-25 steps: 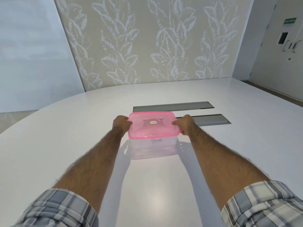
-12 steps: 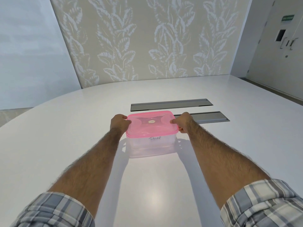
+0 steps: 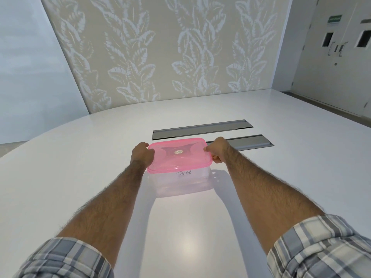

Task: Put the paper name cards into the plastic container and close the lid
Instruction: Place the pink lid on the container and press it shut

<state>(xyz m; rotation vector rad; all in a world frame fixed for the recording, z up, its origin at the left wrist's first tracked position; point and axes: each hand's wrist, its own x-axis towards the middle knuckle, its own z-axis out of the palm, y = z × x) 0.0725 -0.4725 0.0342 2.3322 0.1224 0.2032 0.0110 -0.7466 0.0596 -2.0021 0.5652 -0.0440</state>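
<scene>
A clear plastic container [image 3: 181,183] stands on the white table, with handwriting on its near wall. A pink lid [image 3: 178,155] sits on top of it. My left hand [image 3: 141,154] grips the lid's left edge, fingers curled over the rim. My right hand [image 3: 217,149] grips the lid's right edge the same way. No paper name cards are plainly visible; the container's inside looks hazy through the wall.
The white table [image 3: 80,177] spreads wide around the container. Two grey recessed cable slots [image 3: 200,129] lie just behind it. A leaf-patterned wall stands at the far edge, and double doors [image 3: 339,49] are at the far right.
Both hands stay on the lid's two sides. My right hand has slid slightly toward the lid's near right corner. The container has not shifted on the table.
</scene>
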